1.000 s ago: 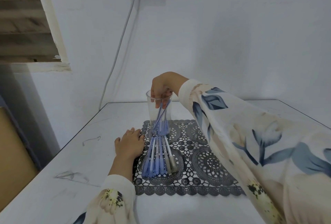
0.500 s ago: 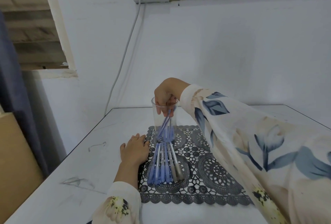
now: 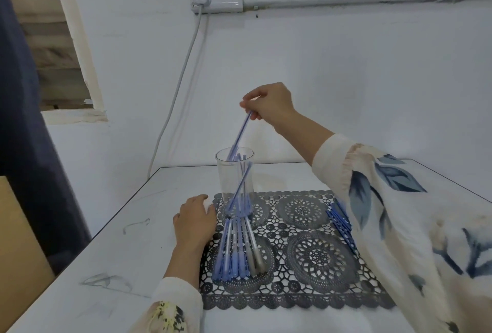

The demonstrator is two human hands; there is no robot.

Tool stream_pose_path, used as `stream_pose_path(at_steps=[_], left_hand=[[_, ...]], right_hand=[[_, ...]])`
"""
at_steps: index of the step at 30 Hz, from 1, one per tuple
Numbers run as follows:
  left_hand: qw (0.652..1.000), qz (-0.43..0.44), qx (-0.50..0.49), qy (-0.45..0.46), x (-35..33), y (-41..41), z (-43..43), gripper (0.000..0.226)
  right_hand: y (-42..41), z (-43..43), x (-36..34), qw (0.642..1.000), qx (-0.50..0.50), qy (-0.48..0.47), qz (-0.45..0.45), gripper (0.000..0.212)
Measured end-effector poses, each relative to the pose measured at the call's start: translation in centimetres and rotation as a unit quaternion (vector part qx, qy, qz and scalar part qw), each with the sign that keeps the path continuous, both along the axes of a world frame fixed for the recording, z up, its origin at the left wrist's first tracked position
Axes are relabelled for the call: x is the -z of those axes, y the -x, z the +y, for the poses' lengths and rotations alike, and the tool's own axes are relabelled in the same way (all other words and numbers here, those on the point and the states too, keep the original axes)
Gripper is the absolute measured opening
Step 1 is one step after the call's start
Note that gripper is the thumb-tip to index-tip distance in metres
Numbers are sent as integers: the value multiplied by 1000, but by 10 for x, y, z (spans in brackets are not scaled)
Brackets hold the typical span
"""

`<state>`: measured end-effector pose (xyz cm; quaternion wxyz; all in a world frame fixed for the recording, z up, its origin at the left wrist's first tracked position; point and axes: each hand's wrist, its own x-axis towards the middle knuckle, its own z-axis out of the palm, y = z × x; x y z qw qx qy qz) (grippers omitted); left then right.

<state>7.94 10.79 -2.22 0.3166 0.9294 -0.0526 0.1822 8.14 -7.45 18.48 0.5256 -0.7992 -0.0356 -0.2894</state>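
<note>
Right hand pinches the top end of thin blue plastic pen refill; its lower tip sits inside tall clear glass tumbler at grey lace mat's far-left corner. Left hand lies flat, fingers relaxed, on mat's left edge. Refill likely light, bendy, slick: pinch the end.

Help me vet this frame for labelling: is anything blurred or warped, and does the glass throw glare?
Head view: the blue refill pinched by the right hand is slightly smeared; the near sleeve is soft; the wall pipe bows slightly from the wide lens; the glass shows no hard glare; light is even, shadows faint; the pens on the mat are sharp.
</note>
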Motion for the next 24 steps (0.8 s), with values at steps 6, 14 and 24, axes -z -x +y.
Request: stream_pose_path(at_steps=[6,14,24], left_hand=[[972,-165,23,164,-22,17,-20,28],[930,-235,253,122,-31,66,-66,42],[907,-272,314,-72,-19,77,-94,25]], right_hand=[[54,-27,23,991,-27,-105,-82,10],[110,-61,116,986,-1,-167,-15,8],[125,-80,171,966,-43,-254,9,12]])
